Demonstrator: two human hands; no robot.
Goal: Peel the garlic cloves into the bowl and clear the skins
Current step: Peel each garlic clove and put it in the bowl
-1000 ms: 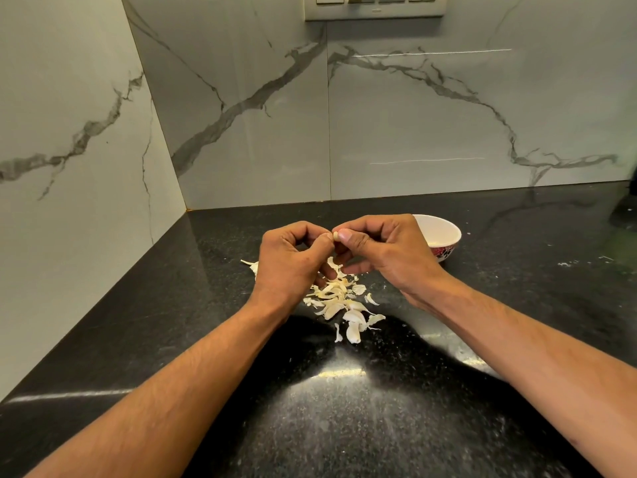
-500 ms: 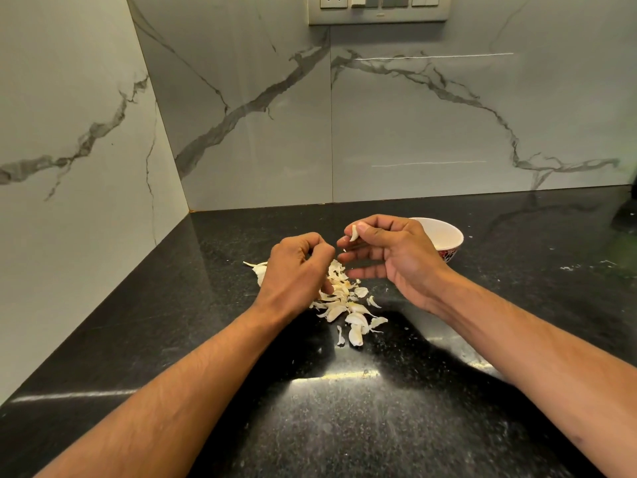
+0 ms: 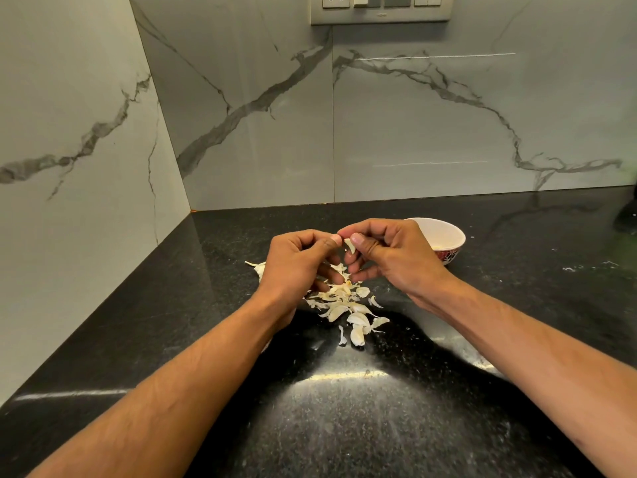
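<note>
Above the pile of skins [image 3: 344,303] on the black worktop [image 3: 344,408], I am seeing 2 hands meeting in the air. My view is showing the right hand [image 3: 389,257] pinching a small pale garlic clove [image 3: 350,245] between thumb and forefinger, its grip closing on the clove. The left hand [image 3: 296,267] is curling its fingers inward with the thumb tip reaching just beside the clove; I cannot tell whether it is touching the clove or a flap of skin, since the fingertips are facing away from me. The white bowl [image 3: 448,234] is sitting behind the right hand, which is hiding its left part; a red pattern is showing on its outer wall, too small for me to read. Something pale is lying inside at the bottom, hard to make out. Part of the skin pile is lying hidden under the left hand. A switch panel [image 3: 381,8] on the marble wall [image 3: 413,132] is being cut off by the top edge; no writing is legible there.
</note>
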